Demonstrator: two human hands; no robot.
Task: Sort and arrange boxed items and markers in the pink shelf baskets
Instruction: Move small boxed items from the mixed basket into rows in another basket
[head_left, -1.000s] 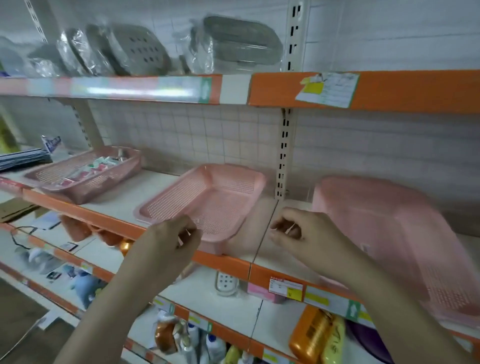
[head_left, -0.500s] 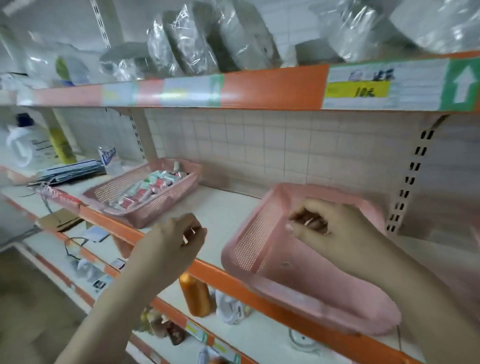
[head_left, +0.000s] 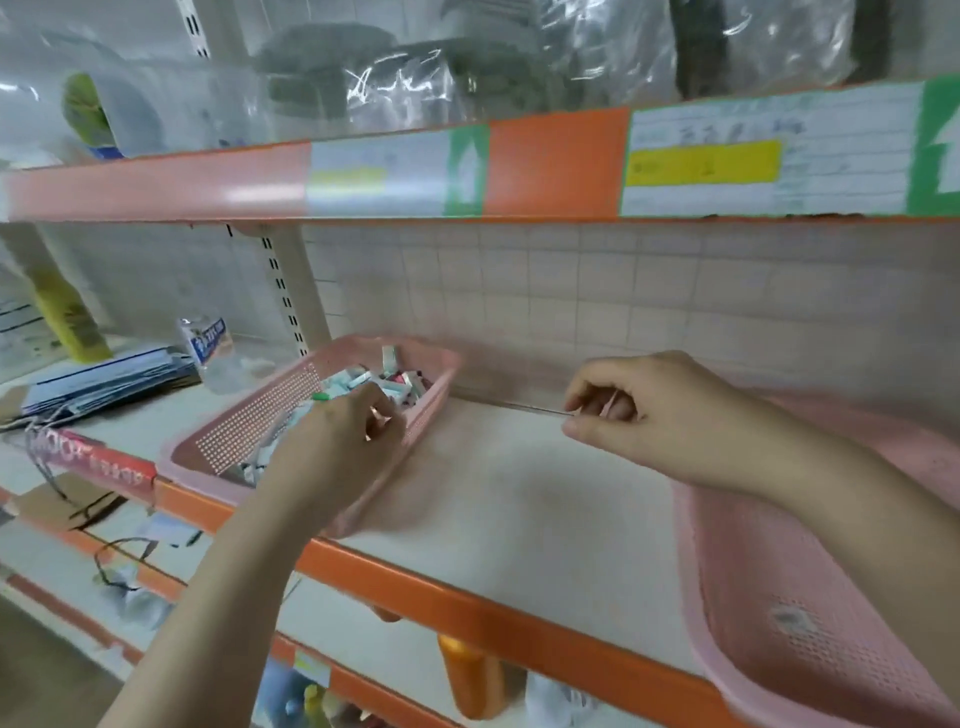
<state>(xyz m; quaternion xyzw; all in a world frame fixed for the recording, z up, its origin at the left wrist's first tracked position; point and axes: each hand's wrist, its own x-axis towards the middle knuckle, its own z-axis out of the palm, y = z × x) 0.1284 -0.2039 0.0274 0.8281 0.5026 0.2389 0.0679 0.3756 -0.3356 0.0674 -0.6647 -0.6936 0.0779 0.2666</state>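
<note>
Two hands were up at the shelf (head_left: 519, 499), the left hand (head_left: 348, 447) curled over a pink basket (head_left: 260, 421) full of jumbled small boxes (head_left: 384, 379), the right hand (head_left: 639, 415) pinching something thin, so most sorting looked left.

Two bare forearms in frame, both entering from the near edge. No sleeves, cuffs, gloves, watch or bracelet visible on either. Left hand (head_left: 343, 441): bare, something small and shiny at the finger area, could be a ring, too blurred to confirm. Right hand (head_left: 639, 415): bare, short plain nails showing on the fingertips (head_left: 571, 428), no polish visible. Right forearm fills the near right corner, left forearm the near left.
</note>
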